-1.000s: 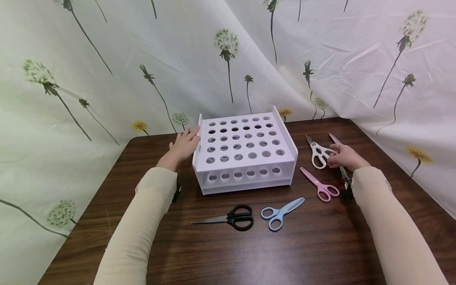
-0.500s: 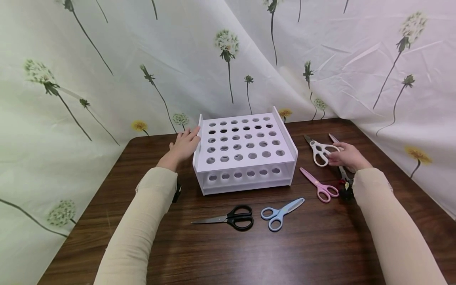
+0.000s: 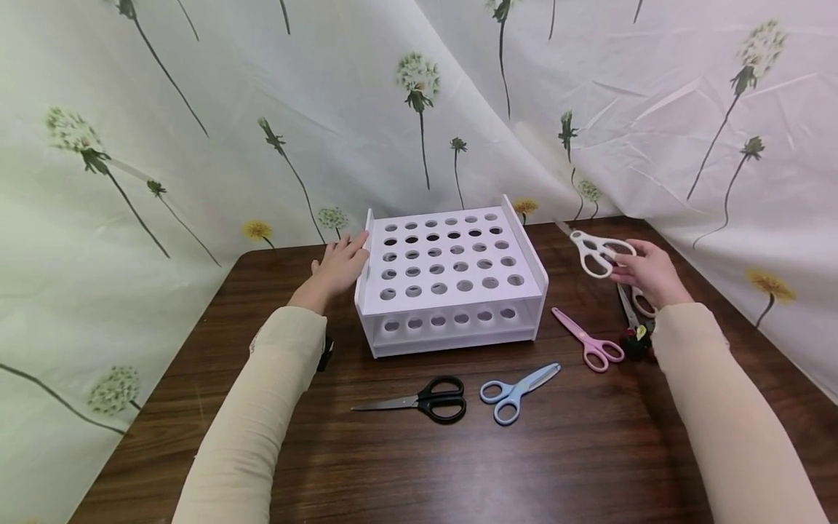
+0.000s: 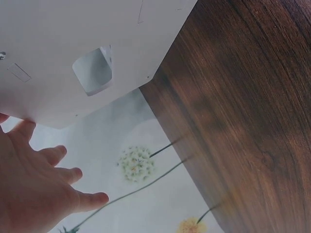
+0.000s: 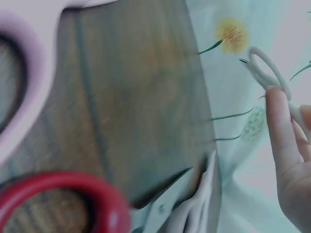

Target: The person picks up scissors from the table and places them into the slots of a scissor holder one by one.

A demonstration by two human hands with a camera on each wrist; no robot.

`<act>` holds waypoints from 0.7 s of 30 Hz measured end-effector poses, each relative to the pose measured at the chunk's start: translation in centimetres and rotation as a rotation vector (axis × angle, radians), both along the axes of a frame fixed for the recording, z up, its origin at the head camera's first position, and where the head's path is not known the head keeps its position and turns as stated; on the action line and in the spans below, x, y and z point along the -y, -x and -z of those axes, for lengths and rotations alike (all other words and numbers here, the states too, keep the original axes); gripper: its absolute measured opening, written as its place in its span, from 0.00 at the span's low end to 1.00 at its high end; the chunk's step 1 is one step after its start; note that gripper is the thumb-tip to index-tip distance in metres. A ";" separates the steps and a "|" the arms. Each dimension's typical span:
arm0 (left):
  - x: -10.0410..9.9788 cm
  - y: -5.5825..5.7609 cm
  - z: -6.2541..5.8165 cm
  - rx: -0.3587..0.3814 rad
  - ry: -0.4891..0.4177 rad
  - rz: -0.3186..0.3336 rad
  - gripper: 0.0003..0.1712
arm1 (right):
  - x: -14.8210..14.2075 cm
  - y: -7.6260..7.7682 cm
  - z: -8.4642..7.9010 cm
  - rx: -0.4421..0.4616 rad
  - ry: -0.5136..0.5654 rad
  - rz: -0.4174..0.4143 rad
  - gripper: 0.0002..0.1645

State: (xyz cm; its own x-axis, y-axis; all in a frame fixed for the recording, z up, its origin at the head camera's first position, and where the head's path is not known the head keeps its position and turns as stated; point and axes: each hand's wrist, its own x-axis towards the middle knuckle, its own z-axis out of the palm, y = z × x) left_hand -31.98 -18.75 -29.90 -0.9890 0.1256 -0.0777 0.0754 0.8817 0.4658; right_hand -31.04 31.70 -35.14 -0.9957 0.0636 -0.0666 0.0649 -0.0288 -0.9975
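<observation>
My left hand (image 3: 340, 263) rests on the left side wall of a white rack (image 3: 452, 266) pierced with rows of round holes. Its fingers are spread and touch the panel's edge; the left wrist view shows this hand (image 4: 39, 179) beside the rack's panel (image 4: 48, 43). On the right, my right hand (image 3: 651, 273) pinches a pair of white-handled scissors (image 3: 597, 251) by a handle loop, raised off the table, blades toward the back. In the right wrist view the fingers of this hand (image 5: 291, 165) hold the white loop (image 5: 265, 73).
Black-handled scissors (image 3: 435, 400) and light-blue scissors (image 3: 513, 394) lie before the rack on the wooden table (image 3: 406, 466). Pink scissors (image 3: 589, 340) lie right of it. Red-and-black-handled scissors (image 3: 633, 336) and a pale-handled pair (image 3: 644, 304) lie under the right arm. A flowered cloth hangs behind.
My right hand has lifted the white-handled scissors from the table, up and slightly right. My left hand and the rack have stayed put.
</observation>
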 end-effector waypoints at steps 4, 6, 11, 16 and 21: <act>0.0 0.0 0.0 0.002 -0.009 -0.005 0.32 | 0.6 -0.1 -1.5 -0.062 0.090 0.056 0.40; 0.0 -0.1 -0.1 0.001 -0.010 -0.008 0.32 | 0.9 0.0 -2.2 -0.104 0.142 0.068 0.35; -0.2 -0.2 -0.2 -0.001 -0.004 -0.016 0.32 | 1.6 0.1 -4.0 -0.178 0.275 0.068 0.18; -0.2 -0.2 -0.2 0.000 0.004 -0.013 0.32 | 2.2 0.2 -5.5 -0.199 0.356 0.077 0.27; -0.1 -0.3 -0.1 0.001 0.023 -0.005 0.32 | 3.0 0.2 -6.9 -0.241 0.372 0.086 0.28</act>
State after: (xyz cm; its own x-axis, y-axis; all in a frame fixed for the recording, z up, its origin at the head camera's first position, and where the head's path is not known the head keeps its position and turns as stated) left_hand -31.67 -18.69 -29.79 -0.9895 0.1193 -0.0815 0.0709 0.8925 0.4454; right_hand -31.28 28.70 -28.28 -0.9777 0.1626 0.1328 -0.1866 -0.3838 -0.9044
